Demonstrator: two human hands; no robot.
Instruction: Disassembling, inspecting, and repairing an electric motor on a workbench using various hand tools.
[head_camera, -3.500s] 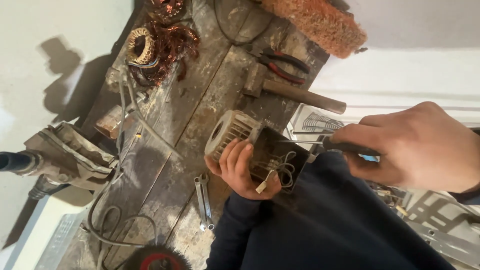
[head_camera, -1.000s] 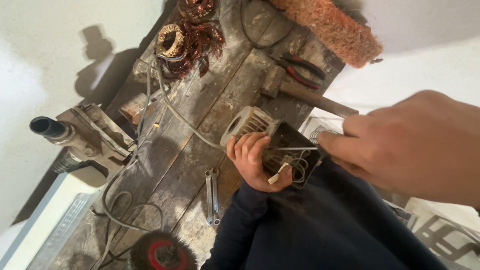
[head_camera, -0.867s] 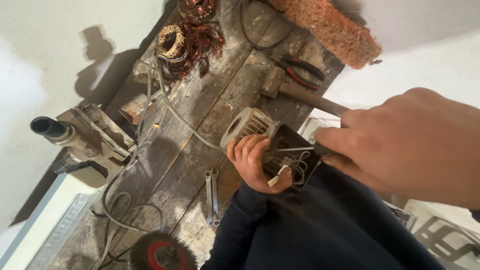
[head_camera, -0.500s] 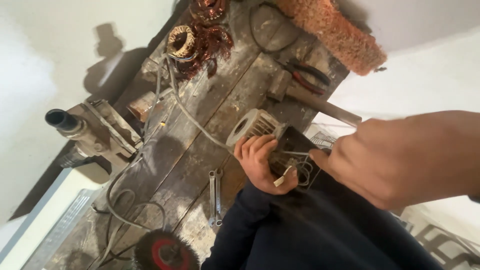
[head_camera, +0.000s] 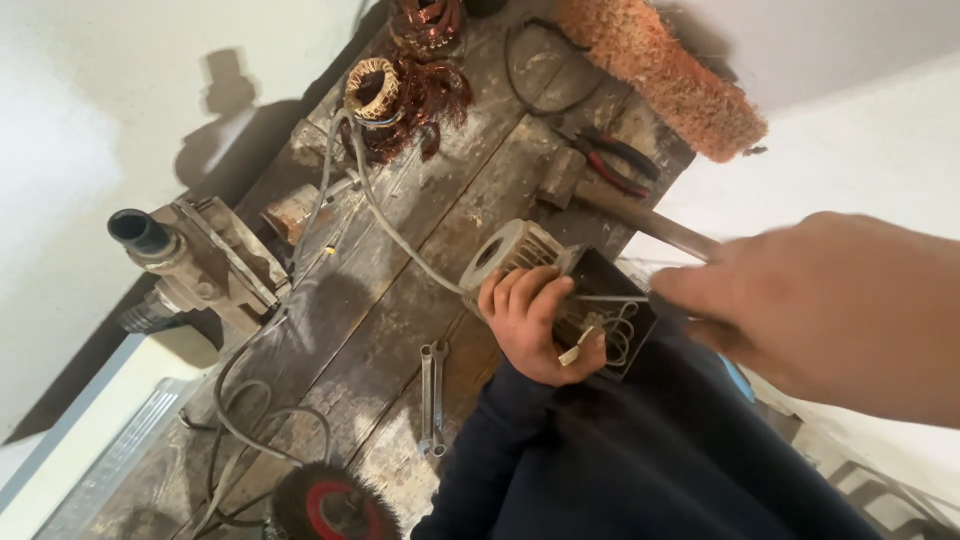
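My left hand (head_camera: 530, 325), in a dark blue sleeve, grips a small electric motor (head_camera: 515, 250) with a pale ribbed end cover, held against the wooden workbench (head_camera: 400, 300). The motor's dark open terminal box (head_camera: 625, 335) shows loose wires. Close to the camera at the right, my right hand (head_camera: 830, 310) is closed on a thin metal tool shaft (head_camera: 612, 298). The shaft's tip reaches into the box, beside my left thumb. My fingers hide the tool's handle.
On the bench lie a hammer (head_camera: 640, 222), red-handled pliers (head_camera: 612, 160), copper stator windings (head_camera: 400, 90), a shaggy orange roller (head_camera: 665, 75), a wrench (head_camera: 432, 395), a grey cable (head_camera: 385, 215) and a red-hubbed wire wheel (head_camera: 330, 505). A grey metal machine (head_camera: 200, 262) stands at the left edge.
The view has shifted, so the bench sits higher and further right in the frame. My right hand has edged up along the motor with the tool; my left hand keeps its grip.
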